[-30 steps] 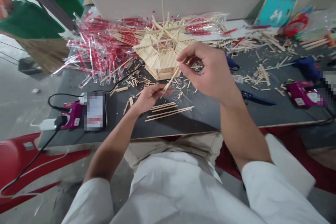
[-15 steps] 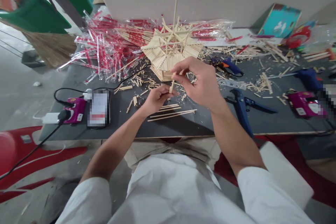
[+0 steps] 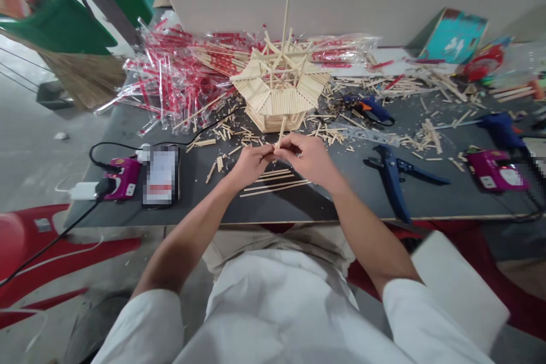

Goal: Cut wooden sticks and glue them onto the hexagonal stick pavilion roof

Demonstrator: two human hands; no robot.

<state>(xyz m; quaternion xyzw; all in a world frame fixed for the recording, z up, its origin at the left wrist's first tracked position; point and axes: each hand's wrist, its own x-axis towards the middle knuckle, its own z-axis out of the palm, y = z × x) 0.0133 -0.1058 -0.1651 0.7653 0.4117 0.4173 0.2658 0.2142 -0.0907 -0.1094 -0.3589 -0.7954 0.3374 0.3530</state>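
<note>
Both hands meet over the front middle of the table. My left hand (image 3: 253,162) is closed, fingertips pinching the lower end of a short piece of wooden sticks (image 3: 281,132) that stands up at a slant. From the other side, my right hand (image 3: 310,158) pinches the same lower end, thumb and forefinger together. Below the hands lie several long thin sticks (image 3: 277,185), side by side. Just beyond stands a model pavilion (image 3: 279,101) built of sticks, with a sloped many-sided roof and one tall stick rising from it.
Blue cutters (image 3: 393,179) lie right of my arm. Glue guns (image 3: 372,108) and stick scraps are further back. A phone (image 3: 160,176) and purple power strip (image 3: 123,177) lie left, another purple strip (image 3: 497,169) right. Red-and-clear wrappers (image 3: 170,71) fill the back left.
My right hand has moved down from the top of the short stick piece to its lower end, beside my left fingertips. The left hand has barely moved.
</note>
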